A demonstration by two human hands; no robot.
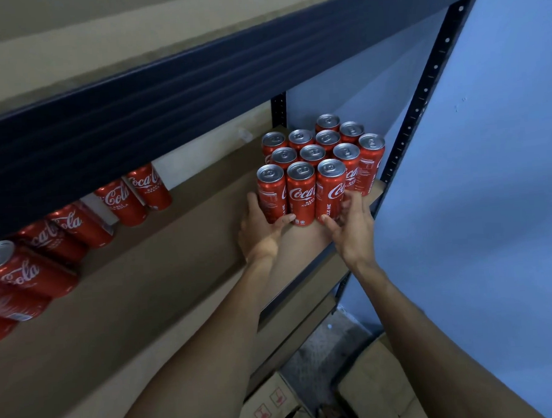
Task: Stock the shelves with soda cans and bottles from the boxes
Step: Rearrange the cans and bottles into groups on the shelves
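**Two hands on the front row of a block of cola cans on a shelf**

A block of red cola cans is seen standing upright at the end of a brown shelf, viewed from above and in front. All places below are given from this block.

At the block's front row, three cans are lined up side by side. The front-left can is held by the left hand: its grip is closed round the can, with the fingers laid up the can's outer side and the thumb stretched across the base. The front-right can is held by the right hand: its grip is half closed, with bent fingers set against the can's outer side and the thumb at the base. The middle can between them is touched only by the left thumb tip.

Just beyond the block's right side, a dark perforated post is set against a blue wall. Well to the block's left, a row of more cola cans is ranged along the same shelf. Above the block, a dark beam is seen. Far below the block, cardboard boxes are seen on the floor.
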